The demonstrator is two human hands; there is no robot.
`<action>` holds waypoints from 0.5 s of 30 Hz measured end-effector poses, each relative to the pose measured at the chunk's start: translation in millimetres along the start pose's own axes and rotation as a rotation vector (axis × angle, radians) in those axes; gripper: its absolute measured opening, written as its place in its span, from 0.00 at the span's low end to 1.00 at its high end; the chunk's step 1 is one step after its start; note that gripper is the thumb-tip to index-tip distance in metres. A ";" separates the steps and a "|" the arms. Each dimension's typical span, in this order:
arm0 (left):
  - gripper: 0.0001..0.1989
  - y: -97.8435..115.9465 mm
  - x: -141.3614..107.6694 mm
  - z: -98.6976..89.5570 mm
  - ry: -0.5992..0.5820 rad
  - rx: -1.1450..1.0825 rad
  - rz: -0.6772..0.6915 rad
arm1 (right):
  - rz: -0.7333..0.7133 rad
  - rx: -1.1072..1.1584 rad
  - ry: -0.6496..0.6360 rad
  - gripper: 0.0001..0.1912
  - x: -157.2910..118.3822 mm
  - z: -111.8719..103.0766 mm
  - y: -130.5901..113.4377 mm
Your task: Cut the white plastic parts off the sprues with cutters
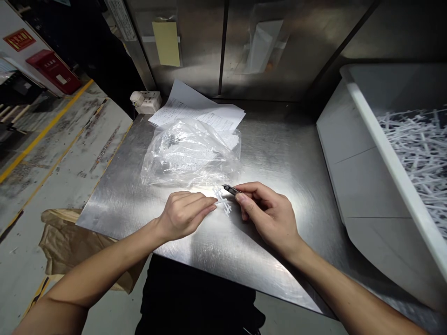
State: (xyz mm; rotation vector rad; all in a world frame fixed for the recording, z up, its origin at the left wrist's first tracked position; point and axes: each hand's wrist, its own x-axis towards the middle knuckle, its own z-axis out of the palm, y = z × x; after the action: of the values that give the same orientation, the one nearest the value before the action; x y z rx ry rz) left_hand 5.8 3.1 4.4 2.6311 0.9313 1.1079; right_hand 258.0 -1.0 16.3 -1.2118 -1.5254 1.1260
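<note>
Between its thumb and fingers, my left hand (186, 213) pinches a small white branched plastic piece (223, 204) above the metal table. My right hand (267, 211) grips a dark, thin cutting tool (230, 189), its tip pointing left, close to the upper end of the white piece. Just beyond both hands, a clear plastic bag (190, 151) of small white bits lies on the table. The fingertips of my left hand partly cover one end of the white piece.
A large pale bin (377, 130) full of white plastic sprues (422, 158) stands at the right. Printed papers (220, 114) and a power socket (148, 101) are at the back. Brown paper sacking (70, 244) lies at the lower left, below the metal table (279, 144).
</note>
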 end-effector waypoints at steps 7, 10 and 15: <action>0.04 0.5 1.7 -1.0 -0.013 0.013 -0.007 | -0.079 0.011 -0.024 0.10 -1.0 -1.9 -1.8; 0.04 0.6 2.4 -1.4 -0.018 0.018 0.002 | -0.101 -0.005 -0.035 0.09 -1.3 -1.0 -4.1; 0.04 0.6 3.2 -1.6 -0.016 0.023 0.012 | -0.160 -0.060 -0.047 0.08 -2.3 -0.6 -6.6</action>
State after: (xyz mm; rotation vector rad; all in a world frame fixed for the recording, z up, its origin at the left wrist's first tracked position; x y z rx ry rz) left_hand 6.6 4.4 7.8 2.6630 0.9325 1.0836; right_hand 257.5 -4.0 22.6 -1.0875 -1.6712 1.0161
